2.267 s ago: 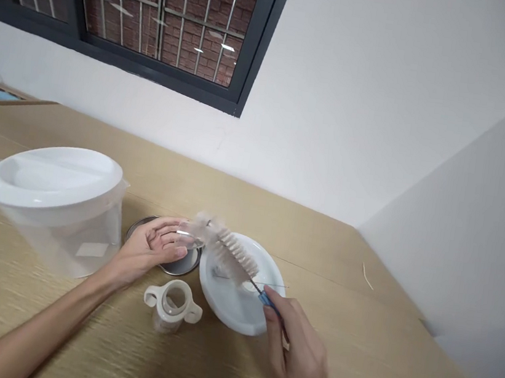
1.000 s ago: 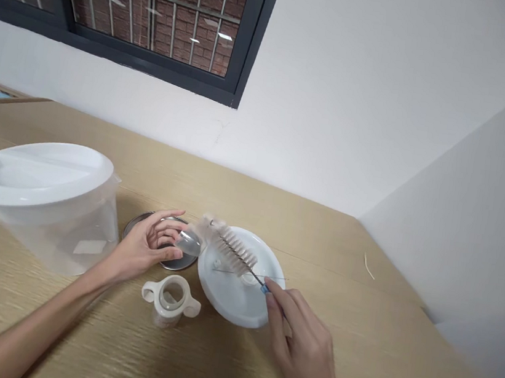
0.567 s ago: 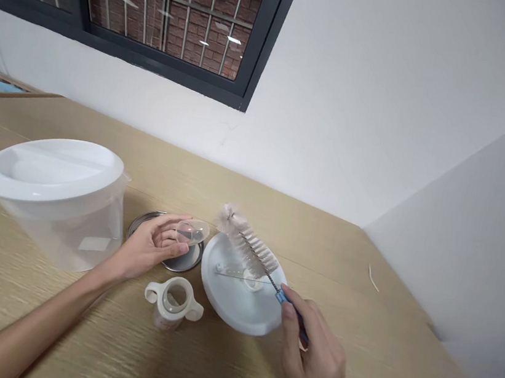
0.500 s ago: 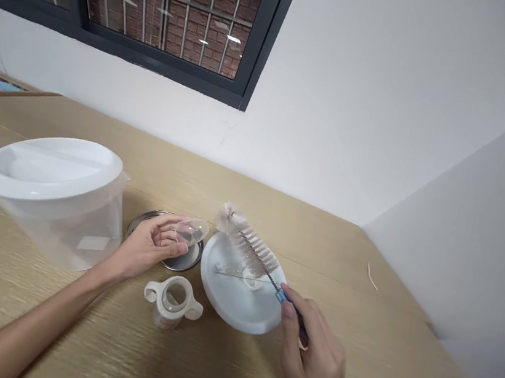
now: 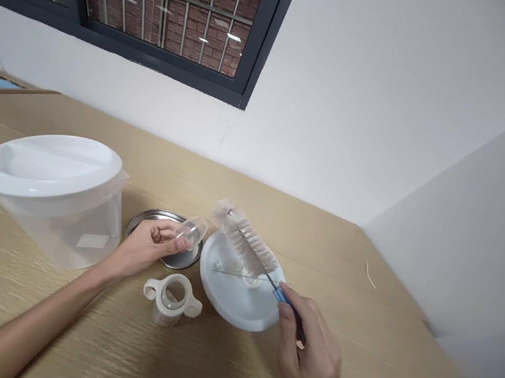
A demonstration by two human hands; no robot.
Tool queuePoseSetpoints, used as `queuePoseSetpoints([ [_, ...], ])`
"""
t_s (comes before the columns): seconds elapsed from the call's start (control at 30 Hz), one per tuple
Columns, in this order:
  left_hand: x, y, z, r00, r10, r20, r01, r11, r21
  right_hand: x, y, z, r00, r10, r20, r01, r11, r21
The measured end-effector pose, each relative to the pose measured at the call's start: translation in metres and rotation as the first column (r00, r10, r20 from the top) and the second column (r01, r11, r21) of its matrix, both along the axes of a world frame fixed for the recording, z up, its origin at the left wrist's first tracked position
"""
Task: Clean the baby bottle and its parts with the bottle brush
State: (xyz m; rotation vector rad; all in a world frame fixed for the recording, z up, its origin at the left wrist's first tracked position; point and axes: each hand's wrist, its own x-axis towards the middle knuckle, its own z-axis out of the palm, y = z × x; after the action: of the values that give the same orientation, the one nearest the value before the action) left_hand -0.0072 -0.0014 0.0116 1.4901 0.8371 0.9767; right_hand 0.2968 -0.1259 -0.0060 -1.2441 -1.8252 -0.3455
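Note:
My left hand [image 5: 156, 240] is closed around a small clear plastic cap [image 5: 191, 233], held above a round metal tray [image 5: 137, 218]. In my right hand [image 5: 312, 349] is the blue handle of a bottle brush [image 5: 249, 245], its white bristles pointing up and left. Beneath the brush lies a pale blue bowl [image 5: 237, 308] with a white ring [image 5: 250, 280] and a thin small brush [image 5: 230, 271] in it. A baby bottle [image 5: 167, 313] with two white handles stands upright between my hands, its mouth uncovered.
A large clear plastic jug [image 5: 56, 225] with a white lid stands at the left. A thin pale strip [image 5: 370, 275] lies on the wooden table [image 5: 319, 247] at the right. Behind the table are a white wall and a barred window [image 5: 164, 10].
The clear cap has tilted in my left hand, so its opening now faces more to the right. My right hand and the bottle brush have barely shifted.

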Motion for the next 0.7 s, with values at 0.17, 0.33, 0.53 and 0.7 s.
queuePoseSetpoints([
  [0.17, -0.0024, 0.0012, -0.0028, 1.000, 0.005, -0.017, -0.003, 0.997, 0.071, 0.0003, -0.0005, -0.0001, 1.000, 0.002, -0.004, -0.002, 1.000, -0.016],
  [0.33, -0.0036, 0.0005, -0.0020, 0.999, 0.018, -0.036, -0.015, 0.997, 0.074, -0.0011, -0.0003, -0.0006, 1.000, 0.010, -0.001, -0.010, 1.000, 0.000],
  [0.53, -0.0034, -0.0002, -0.0033, 0.998, 0.049, -0.033, -0.046, 0.995, 0.084, -0.0013, -0.0002, -0.0011, 0.986, 0.059, 0.156, -0.065, 0.997, 0.034],
  [0.7, -0.0043, 0.0011, -0.0080, 0.997, 0.060, -0.042, -0.057, 0.996, 0.069, 0.0027, 0.0025, 0.0015, 0.969, -0.054, 0.239, 0.031, 0.994, 0.101],
])
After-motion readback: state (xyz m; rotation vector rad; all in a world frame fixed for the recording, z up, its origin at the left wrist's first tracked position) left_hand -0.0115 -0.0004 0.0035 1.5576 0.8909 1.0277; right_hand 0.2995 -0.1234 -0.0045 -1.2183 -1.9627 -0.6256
